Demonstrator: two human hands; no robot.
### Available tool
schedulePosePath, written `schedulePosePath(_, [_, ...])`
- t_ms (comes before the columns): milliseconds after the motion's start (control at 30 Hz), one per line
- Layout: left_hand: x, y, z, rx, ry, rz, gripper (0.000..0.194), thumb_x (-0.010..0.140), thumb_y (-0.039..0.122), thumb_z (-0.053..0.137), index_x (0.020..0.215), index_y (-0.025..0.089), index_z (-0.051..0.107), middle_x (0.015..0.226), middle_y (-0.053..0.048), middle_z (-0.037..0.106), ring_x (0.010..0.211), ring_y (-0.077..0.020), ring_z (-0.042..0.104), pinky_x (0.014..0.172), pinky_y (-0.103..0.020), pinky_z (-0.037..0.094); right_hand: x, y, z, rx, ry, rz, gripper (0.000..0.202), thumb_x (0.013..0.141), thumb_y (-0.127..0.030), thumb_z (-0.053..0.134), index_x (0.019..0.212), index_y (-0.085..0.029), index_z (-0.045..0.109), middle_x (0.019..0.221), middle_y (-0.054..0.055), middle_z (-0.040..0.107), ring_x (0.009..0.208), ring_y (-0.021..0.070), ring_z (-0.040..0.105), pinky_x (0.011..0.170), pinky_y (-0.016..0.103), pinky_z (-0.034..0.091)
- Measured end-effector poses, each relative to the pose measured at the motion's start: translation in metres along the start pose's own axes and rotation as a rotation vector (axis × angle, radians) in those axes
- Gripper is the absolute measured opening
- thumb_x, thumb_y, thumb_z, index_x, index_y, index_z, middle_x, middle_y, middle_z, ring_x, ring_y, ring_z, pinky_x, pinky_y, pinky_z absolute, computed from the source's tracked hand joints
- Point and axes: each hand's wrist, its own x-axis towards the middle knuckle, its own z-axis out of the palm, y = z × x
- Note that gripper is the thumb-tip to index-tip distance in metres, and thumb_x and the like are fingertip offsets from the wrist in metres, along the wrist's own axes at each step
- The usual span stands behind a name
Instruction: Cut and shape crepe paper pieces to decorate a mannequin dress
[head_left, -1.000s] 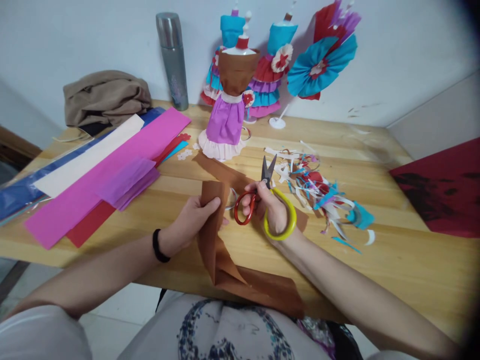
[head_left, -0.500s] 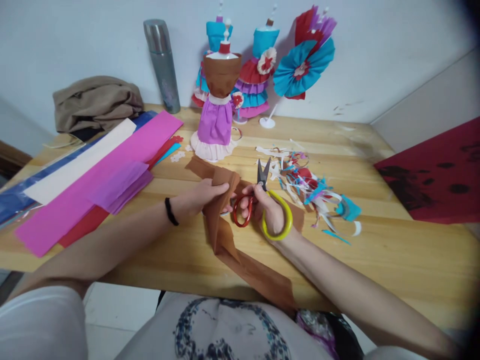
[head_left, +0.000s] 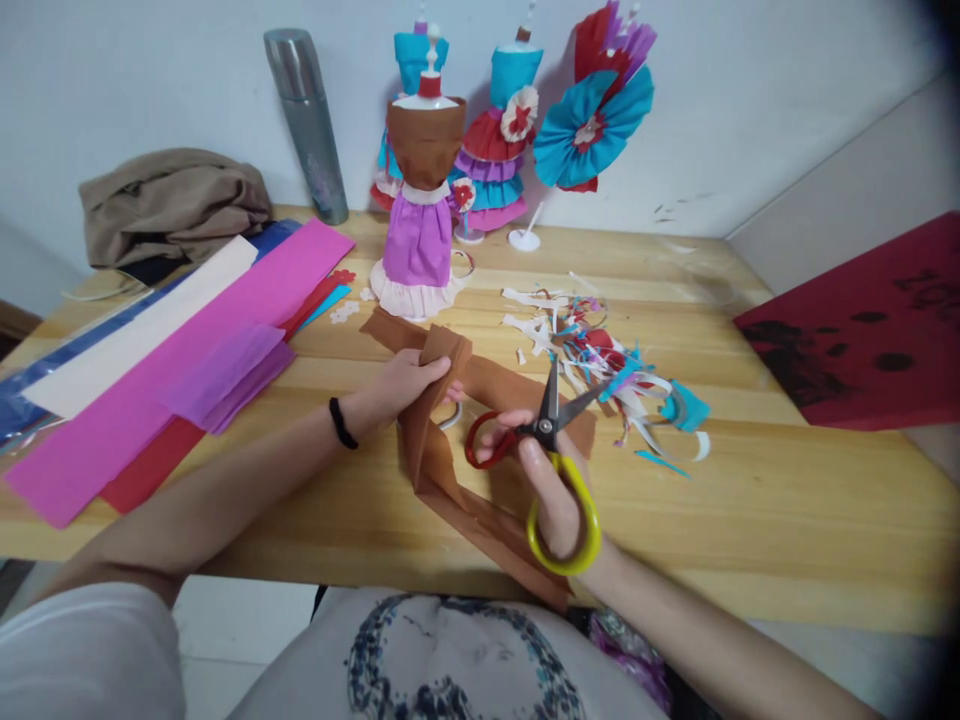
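Observation:
Thumb on top, my left hand pinches a folded strip of brown crepe paper, whose tails spread over the table and down to its front edge. My right hand has its fingers through the loops of a pair of scissors, one loop red and one yellow. The blades are spread and point away from me, to the right of the folded paper and apart from my left hand. Just beyond the strip stands a small dress form in a brown top and a purple skirt with a pale ruffle.
Paper scraps lie in a heap at the right. Several coloured paper sheets are stacked at the left. A steel flask, a brown cloth and more decorated forms stand along the wall. A red board leans at the right.
My right hand has moved toward me and slightly right, and the scissor blades have opened wider. My left hand keeps its hold on the brown paper. The whole view has shifted a little.

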Motion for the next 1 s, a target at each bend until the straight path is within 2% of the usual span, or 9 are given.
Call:
schedulePosePath(133, [0.002,-0.004,-0.001,-0.012,0.002,0.04,0.027,0.09,0.03,0.065,0.071,0.012,0.071,0.078,-0.013,0.077,0.072,-0.0214,0.074,0.073,-0.031,0.057,-0.02,-0.004,-0.003,-0.055,-0.022,-0.006,0.023,0.096,-0.044,0.057,0.107,-0.025,0.064,0.091,0.005,0.067,0.086,0.0207,0.064,0.083,0.039,0.051])
schedulePosePath(200, [0.003,-0.005,-0.001,-0.027,-0.004,0.049,0.025,0.088,0.03,0.066,0.071,0.012,0.071,0.078,-0.013,0.077,0.072,-0.0222,0.074,0.072,-0.032,0.057,-0.027,-0.004,-0.007,-0.026,-0.027,0.045,0.024,0.096,-0.044,0.057,0.109,-0.026,0.064,0.087,0.005,0.067,0.081,0.0205,0.064,0.078,0.038,0.052])
schedulePosePath(300, [0.004,-0.005,-0.002,-0.037,-0.025,0.048,0.024,0.087,0.029,0.067,0.07,0.012,0.07,0.077,-0.013,0.077,0.07,-0.0223,0.074,0.073,-0.033,0.057,-0.035,-0.004,-0.012,0.046,-0.081,0.183,0.024,0.096,-0.044,0.056,0.109,-0.025,0.065,0.074,0.002,0.064,0.065,0.0164,0.06,0.063,0.032,0.05])
schedulePosePath(433, [0.002,-0.003,-0.004,-0.043,-0.052,0.058,0.025,0.088,0.03,0.067,0.069,0.014,0.069,0.074,-0.012,0.077,0.072,-0.0219,0.074,0.076,-0.033,0.058,-0.035,-0.011,-0.021,0.029,-0.138,0.247,0.024,0.095,-0.043,0.059,0.107,-0.023,0.066,0.07,0.001,0.062,0.059,0.0142,0.057,0.059,0.03,0.048])
schedulePosePath(600, [-0.008,0.002,-0.008,-0.129,-0.107,0.013,0.025,0.087,0.034,0.07,0.08,0.009,0.071,0.083,-0.015,0.077,0.074,-0.0213,0.074,0.073,-0.031,0.059,-0.014,-0.032,-0.029,-0.043,-0.112,0.18,0.027,0.091,-0.046,0.064,0.103,-0.023,0.066,0.065,0.001,0.063,0.055,0.0152,0.057,0.052,0.029,0.047])
schedulePosePath(800, [-0.024,0.012,-0.014,-0.252,-0.211,0.128,0.035,0.082,0.041,0.077,0.09,0.007,0.071,0.085,-0.016,0.077,0.069,-0.0191,0.073,0.065,-0.027,0.058,0.02,-0.063,-0.016,-0.123,-0.1,0.111,0.033,0.08,-0.051,0.074,0.092,-0.021,0.066,0.059,0.0,0.062,0.05,0.0165,0.057,0.047,0.031,0.049])
schedulePosePath(900, [-0.024,0.014,-0.02,-0.283,-0.143,0.154,0.031,0.082,0.037,0.078,0.091,0.008,0.072,0.087,-0.014,0.077,0.069,-0.0182,0.073,0.066,-0.027,0.058,0.036,-0.065,-0.008,-0.117,-0.11,0.075,0.031,0.078,-0.048,0.075,0.089,-0.021,0.064,0.06,0.0,0.062,0.049,0.0154,0.057,0.047,0.031,0.049])
schedulePosePath(1000, [-0.019,0.009,-0.029,-0.298,-0.069,0.169,0.028,0.084,0.036,0.075,0.083,0.007,0.073,0.081,-0.013,0.076,0.066,-0.0164,0.071,0.068,-0.026,0.058,0.052,-0.058,-0.008,-0.163,-0.134,0.095,0.031,0.079,-0.047,0.072,0.091,-0.021,0.062,0.063,-0.001,0.063,0.049,0.0155,0.058,0.047,0.031,0.049])
